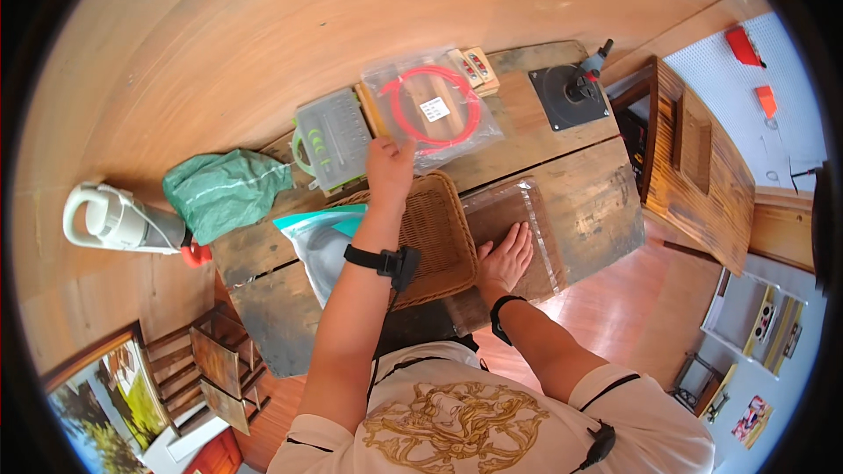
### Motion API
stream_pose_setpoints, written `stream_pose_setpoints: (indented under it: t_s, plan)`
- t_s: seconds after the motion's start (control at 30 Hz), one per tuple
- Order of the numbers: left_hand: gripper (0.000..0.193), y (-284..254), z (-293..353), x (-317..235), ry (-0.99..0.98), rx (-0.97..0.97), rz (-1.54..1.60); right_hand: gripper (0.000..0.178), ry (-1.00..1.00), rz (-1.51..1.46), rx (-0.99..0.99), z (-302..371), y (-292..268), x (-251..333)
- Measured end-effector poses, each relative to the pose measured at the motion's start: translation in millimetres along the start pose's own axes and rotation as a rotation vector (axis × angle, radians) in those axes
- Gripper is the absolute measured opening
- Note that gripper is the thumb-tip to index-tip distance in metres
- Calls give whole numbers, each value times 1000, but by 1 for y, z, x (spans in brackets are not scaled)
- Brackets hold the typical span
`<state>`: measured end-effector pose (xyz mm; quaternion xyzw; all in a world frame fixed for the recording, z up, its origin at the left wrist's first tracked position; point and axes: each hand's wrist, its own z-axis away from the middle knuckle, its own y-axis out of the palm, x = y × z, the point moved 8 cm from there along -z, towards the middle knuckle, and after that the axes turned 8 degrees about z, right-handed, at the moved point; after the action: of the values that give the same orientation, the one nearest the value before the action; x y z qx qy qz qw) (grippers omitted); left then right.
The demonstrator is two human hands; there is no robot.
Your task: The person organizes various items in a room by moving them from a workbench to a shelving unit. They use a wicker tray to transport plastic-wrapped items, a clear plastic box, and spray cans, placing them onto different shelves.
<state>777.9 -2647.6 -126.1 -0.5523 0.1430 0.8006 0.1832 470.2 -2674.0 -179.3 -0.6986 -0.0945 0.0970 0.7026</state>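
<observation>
"White plastic at far left: a handheld vacuum (114, 219), then a crumpled green sack (228, 189) and a white-and-teal bag (318, 241)."

"And next to those?"

"A clear-lidded case (338, 136) with green trim. Between it and the clear bag of coiled red tubing (435, 110) comes the left hand (389, 171), its arm crossing above the wicker basket (430, 250)."

"How should that hand work there?"

"I'd take the film by its near edge, lightly, so the coil isn't creased and the case isn't nudged. The forearm is best carried high, off the basket's rim."

"Its fingers?"

"Curled inward, tips by the bag's near left corner. Whether they pinch film or merely touch it, I cannot tell."

"Now the right hand (507, 259)."

"It lies just right of the basket, on a flat clear packet (518, 202) on the wooden table (593, 189). A flat, even palm seems right: enough weight to stop slick plastic sliding, not enough to wrinkle it."

"And those fingers?"

"Stretched out, lying close alongside one another, thumb apart toward the basket. They rest on the packet without gripping it."

"Anything farther right?"

"A tool stand (562, 101) with a black base, well apart from both hands."
</observation>
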Motion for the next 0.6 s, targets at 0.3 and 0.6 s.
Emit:
stream_pose_setpoints:
  t_s: [0.3,0.6]
  plan:
    - [20,24,-12,0,-179,135,157,71,3,-12,4,2,-4,1]
    - [13,15,37,-36,86,124,100,69,-12,14,-64,0,-6,0]
